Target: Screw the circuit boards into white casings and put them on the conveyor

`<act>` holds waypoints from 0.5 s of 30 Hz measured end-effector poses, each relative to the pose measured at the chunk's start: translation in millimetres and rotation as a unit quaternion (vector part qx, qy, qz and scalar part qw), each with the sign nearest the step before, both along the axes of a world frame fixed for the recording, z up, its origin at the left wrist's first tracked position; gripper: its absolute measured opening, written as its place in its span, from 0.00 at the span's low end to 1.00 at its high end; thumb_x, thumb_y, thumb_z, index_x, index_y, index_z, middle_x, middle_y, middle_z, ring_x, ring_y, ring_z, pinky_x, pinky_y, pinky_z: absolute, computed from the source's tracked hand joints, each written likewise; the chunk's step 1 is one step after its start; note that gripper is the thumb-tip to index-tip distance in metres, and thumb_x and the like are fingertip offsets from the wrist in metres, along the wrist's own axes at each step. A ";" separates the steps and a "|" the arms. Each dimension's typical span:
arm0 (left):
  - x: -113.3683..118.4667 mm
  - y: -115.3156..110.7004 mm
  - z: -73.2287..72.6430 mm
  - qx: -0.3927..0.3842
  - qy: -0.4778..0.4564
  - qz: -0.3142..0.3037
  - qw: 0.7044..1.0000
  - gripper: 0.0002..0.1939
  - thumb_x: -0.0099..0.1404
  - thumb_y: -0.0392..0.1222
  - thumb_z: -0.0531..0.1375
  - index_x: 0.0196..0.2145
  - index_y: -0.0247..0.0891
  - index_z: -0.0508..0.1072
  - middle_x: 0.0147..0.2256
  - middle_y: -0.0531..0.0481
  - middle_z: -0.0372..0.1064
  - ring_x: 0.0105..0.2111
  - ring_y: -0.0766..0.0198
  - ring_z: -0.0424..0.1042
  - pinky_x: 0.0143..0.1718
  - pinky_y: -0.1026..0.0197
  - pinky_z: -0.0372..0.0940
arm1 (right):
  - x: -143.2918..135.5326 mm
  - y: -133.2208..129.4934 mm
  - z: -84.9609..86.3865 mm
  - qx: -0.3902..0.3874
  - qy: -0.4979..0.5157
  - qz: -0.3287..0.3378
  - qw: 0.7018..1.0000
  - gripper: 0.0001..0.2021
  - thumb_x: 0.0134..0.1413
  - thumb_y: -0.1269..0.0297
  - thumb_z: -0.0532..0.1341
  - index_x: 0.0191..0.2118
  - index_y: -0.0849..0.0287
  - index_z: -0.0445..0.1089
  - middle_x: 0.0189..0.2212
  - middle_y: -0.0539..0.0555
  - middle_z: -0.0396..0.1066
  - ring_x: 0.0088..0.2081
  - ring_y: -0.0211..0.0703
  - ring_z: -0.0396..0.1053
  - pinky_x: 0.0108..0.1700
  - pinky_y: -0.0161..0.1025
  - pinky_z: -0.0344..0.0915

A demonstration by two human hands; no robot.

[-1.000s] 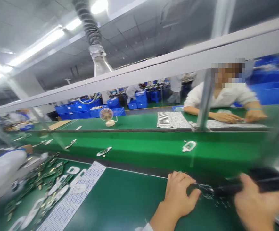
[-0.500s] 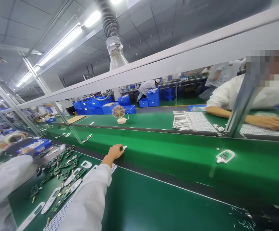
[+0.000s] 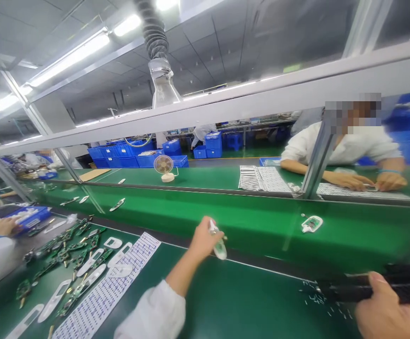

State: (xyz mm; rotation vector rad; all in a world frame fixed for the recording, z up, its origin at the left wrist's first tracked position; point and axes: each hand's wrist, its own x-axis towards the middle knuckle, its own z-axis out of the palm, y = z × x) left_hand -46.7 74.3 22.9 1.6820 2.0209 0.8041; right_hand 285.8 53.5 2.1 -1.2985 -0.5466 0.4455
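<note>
My left hand (image 3: pixel 205 240) grips a white thermometer-shaped casing (image 3: pixel 220 248) with a green board inside, above the near edge of the green belt (image 3: pixel 254 216). At the lower right, my right hand (image 3: pixel 384 306) is wrapped round a black tool or handle (image 3: pixel 346 286), whose full shape I cannot make out. Small white scraps (image 3: pixel 317 299) lie by it. A sheet of printed labels (image 3: pixel 102 292) lies left of my left arm, with white casings (image 3: pixel 54 300) and green circuit boards (image 3: pixel 63 254) beside it.
Another casing with a board (image 3: pixel 311 224) rests on the belt at right. A fan (image 3: pixel 164 165) stands beyond it. A metal post (image 3: pixel 319 160) and rail cross the view. One co-worker's hands (image 3: pixel 353 181) are opposite; another's hand (image 3: pixel 2 227) is at left by a blue bin (image 3: pixel 31 219).
My left hand has moved right and nearer, now with the casing clearly visible in it. My right hand and the black object have come into view. The view has turned right.
</note>
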 end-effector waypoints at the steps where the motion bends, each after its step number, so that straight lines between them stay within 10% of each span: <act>1: 26.1 -10.7 -9.3 0.011 -0.042 -0.006 0.999 0.16 0.63 0.37 0.64 0.47 0.43 0.65 0.36 0.55 0.74 0.34 0.65 0.75 0.35 0.65 0.68 | -6.0 -3.5 8.7 -0.022 -0.043 -0.034 0.998 0.15 0.35 0.50 0.66 0.29 0.44 0.61 0.36 0.62 0.65 0.53 0.77 0.65 0.50 0.73 0.57; 4: 93.0 -43.2 -36.6 0.043 -0.223 -0.010 0.974 0.20 0.58 0.34 0.67 0.47 0.43 0.66 0.35 0.55 0.73 0.32 0.65 0.74 0.34 0.64 0.68 | -18.6 -10.6 29.2 -0.011 -0.075 -0.050 0.996 0.14 0.33 0.52 0.63 0.29 0.44 0.60 0.29 0.59 0.65 0.42 0.72 0.71 0.49 0.69 0.61; 7: 127.6 -67.6 -49.0 0.041 -0.199 -0.011 0.979 0.15 0.56 0.36 0.68 0.40 0.42 0.71 0.34 0.53 0.73 0.33 0.61 0.73 0.36 0.61 0.66 | -21.0 -12.8 37.8 0.044 -0.077 -0.024 0.996 0.16 0.33 0.54 0.62 0.32 0.48 0.60 0.22 0.55 0.65 0.32 0.64 0.70 0.46 0.66 0.65; 15: 127.1 -79.8 -40.0 0.072 0.002 -0.162 0.984 0.05 0.68 0.44 0.61 0.36 0.42 0.75 0.38 0.49 0.76 0.41 0.54 0.70 0.43 0.53 0.59 | -29.3 -22.5 49.4 0.162 -0.047 0.107 0.980 0.19 0.40 0.59 0.62 0.41 0.55 0.60 0.22 0.48 0.72 0.26 0.52 0.71 0.42 0.57 0.70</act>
